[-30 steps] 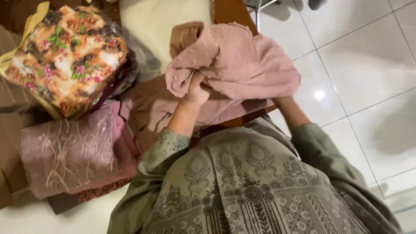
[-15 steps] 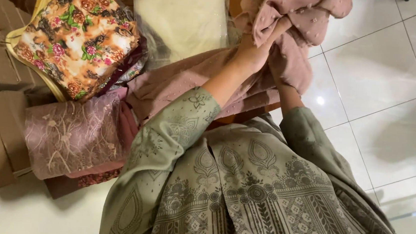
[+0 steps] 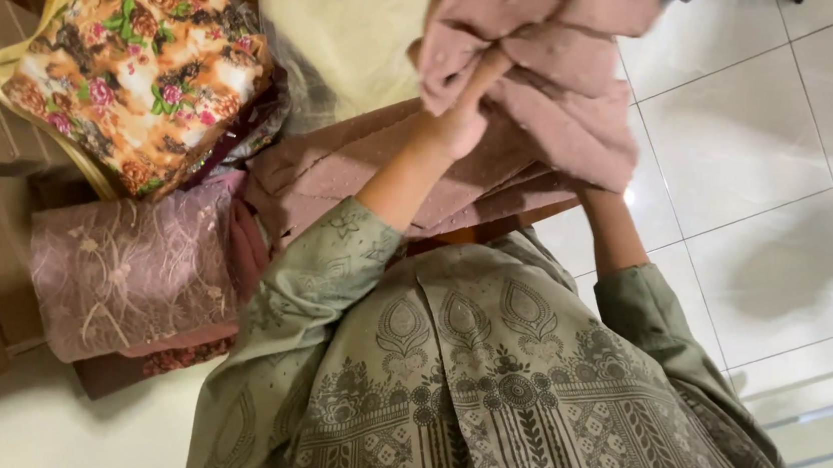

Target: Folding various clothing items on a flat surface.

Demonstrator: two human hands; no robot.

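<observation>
Head view shows our left hand (image 3: 461, 123) gripping the dusty-pink cloth (image 3: 551, 75), fingers closed in its folds, lifting it above more pink fabric (image 3: 342, 172). Our right hand is hidden beneath it; its fingers we cannot tell. Floral bundle (image 3: 140, 64) lies left.

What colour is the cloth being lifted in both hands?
Dusty pink cloth with small raised dots, seen in the head view.
</observation>
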